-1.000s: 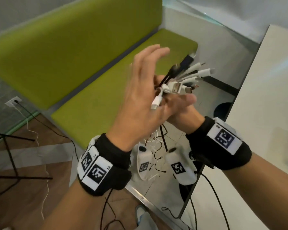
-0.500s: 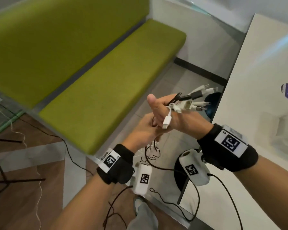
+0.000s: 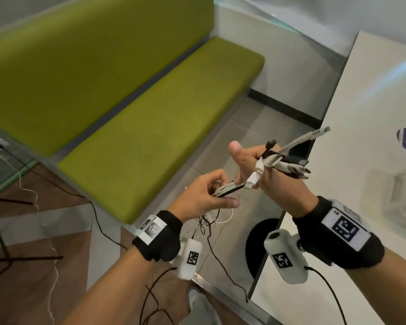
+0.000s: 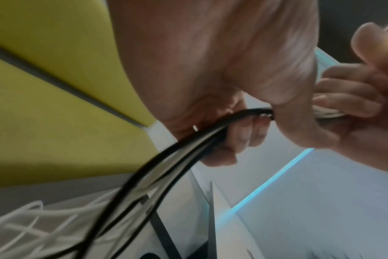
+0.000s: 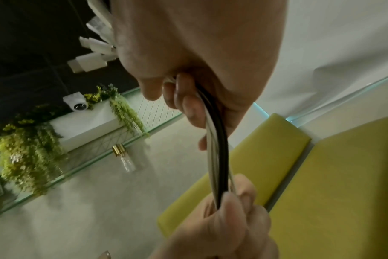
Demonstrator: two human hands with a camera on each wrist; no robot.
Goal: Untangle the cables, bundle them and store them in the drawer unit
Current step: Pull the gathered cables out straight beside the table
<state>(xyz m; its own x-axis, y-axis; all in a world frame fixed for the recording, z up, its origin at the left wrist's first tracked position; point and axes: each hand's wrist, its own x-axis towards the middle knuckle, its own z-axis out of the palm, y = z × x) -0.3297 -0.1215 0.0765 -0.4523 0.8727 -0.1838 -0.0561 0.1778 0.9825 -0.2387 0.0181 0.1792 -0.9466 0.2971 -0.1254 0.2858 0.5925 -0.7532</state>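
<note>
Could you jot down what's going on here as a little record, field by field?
Right hand: grips the cables just behind their plugs, thumb up
Left hand: pinches the same cables lower down
Cables: black and white, stretched between the hands, loose ends hanging below
Plugs: fan out past the right hand
Nearby: green bench, white table
</note>
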